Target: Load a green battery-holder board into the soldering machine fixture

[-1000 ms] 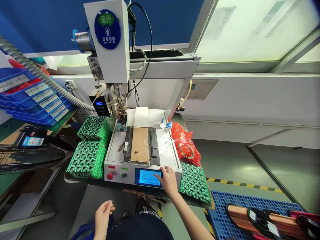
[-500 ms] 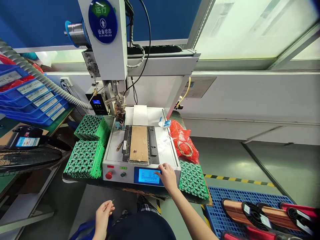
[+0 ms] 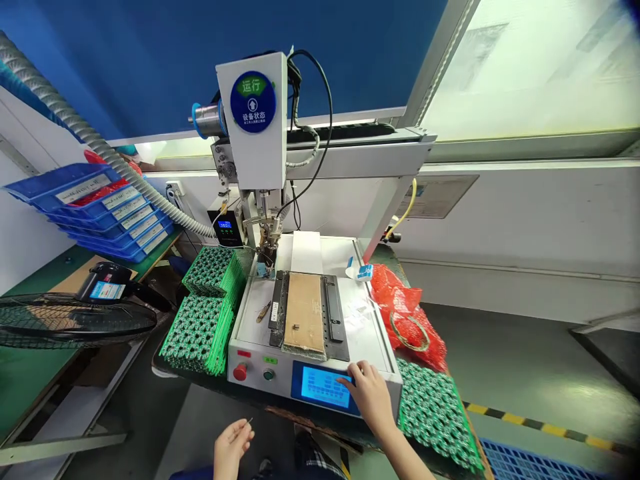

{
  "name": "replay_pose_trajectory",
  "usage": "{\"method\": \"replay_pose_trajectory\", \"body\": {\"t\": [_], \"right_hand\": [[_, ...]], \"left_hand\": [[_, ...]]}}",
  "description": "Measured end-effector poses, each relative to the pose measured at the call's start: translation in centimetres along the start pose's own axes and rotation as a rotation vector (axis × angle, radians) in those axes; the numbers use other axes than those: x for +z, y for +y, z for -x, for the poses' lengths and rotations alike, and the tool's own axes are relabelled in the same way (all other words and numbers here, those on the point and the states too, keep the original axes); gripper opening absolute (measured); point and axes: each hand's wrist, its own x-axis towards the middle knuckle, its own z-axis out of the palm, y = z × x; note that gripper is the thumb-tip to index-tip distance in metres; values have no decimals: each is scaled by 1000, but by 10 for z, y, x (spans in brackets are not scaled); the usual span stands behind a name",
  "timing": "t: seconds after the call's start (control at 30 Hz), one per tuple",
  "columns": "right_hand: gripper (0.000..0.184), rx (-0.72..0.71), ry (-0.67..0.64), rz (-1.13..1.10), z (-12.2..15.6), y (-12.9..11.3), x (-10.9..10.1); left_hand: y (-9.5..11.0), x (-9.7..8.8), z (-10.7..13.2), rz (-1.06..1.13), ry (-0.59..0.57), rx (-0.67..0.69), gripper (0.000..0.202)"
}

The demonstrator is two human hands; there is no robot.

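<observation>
My right hand [image 3: 371,395] is at the blue touchscreen [image 3: 325,387] on the front of a white benchtop machine. Its thumb reaches over the screen's upper right part, while the fingers rest at the panel's top edge, holding nothing. My left hand [image 3: 232,445] is low in front of the bench, fingertips pinched on a thin, short wire-like piece [image 3: 251,420] too small to name. Behind the screen, a brown board [image 3: 304,312] lies between dark rails of a fixture [image 3: 336,317]. The machine's head [image 3: 269,237] stands above the bed, left of centre.
Stacked green perforated boards [image 3: 193,330] stand left of the machine; more green boards [image 3: 435,410] lie at right beside red bubble wrap [image 3: 410,313]. A red button [image 3: 240,371] is on the front panel. A fan [image 3: 75,320] and blue bins [image 3: 120,213] are at left.
The camera view has shifted, so the machine and both hands appear lower and further right. My right hand stays at the screen; my left still pinches the thin piece.
</observation>
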Motion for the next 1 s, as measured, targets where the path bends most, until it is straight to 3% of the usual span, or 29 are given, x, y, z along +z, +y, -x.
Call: {"method": "replay_pose_trajectory", "body": {"t": [0.27,0.57,0.73,0.8,0.87,0.93,1.0], "right_hand": [[43,-9,46,-23,1,1,3],[41,-18,70,-114,1,5,0],[34,-12,39,-315,10,10,-4],[28,-21,-18,-485,12,2,-11],[23,-54,-155,-709,8,-16,-23],[22,-89,-347,-953,-7,-42,-42],[26,-13,-453,-1135,-30,-69,-62]], "left_hand": [[26,14,1,40,-53,-28,35],[57,50,7,55,-54,53,45],[87,66,14,29,-54,78,55],[99,73,19,0,-59,96,62],[111,81,28,-41,-83,131,64],[122,91,39,-93,-129,177,60],[133,103,50,-143,-184,228,52]]}}
